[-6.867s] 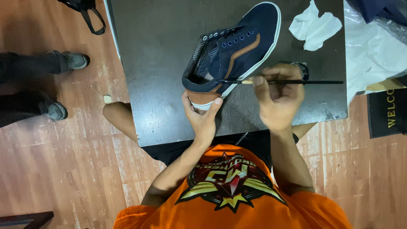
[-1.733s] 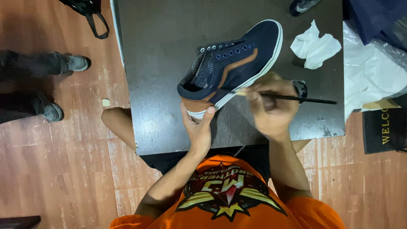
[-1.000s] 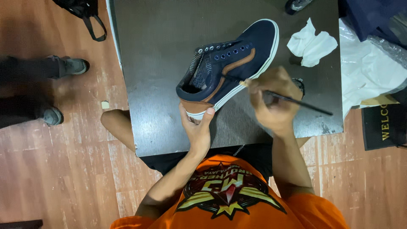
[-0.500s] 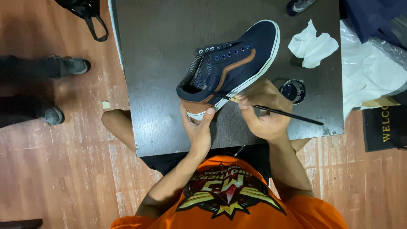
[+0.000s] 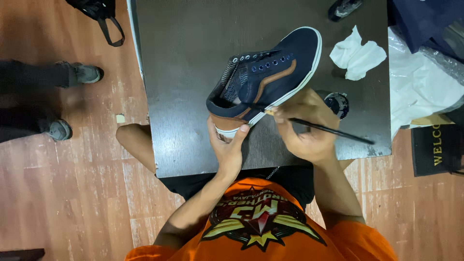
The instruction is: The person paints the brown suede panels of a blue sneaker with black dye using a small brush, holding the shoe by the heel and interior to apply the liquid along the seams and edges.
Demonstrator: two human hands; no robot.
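A navy sneaker (image 5: 270, 77) with a brown side stripe, brown heel and white sole rests tilted on a dark table (image 5: 188, 58). My left hand (image 5: 227, 145) grips the shoe's heel from below. My right hand (image 5: 309, 128) holds a thin black brush (image 5: 333, 131), its tip touching the white sole edge near the heel. A small round dark pot (image 5: 337, 104) sits just behind my right hand, partly hidden by it.
A crumpled white cloth (image 5: 357, 55) lies at the table's far right. Clear plastic sheeting (image 5: 420, 82) and a dark mat (image 5: 437, 147) are to the right. Another person's feet in grey shoes (image 5: 72, 96) stand on the wooden floor at left. A black strap (image 5: 104, 17) hangs top left.
My right hand has moved the brush along the white sole edge, from mid-shoe toward the heel, and the handle now slopes down to the right. The shoe and left hand barely moved.
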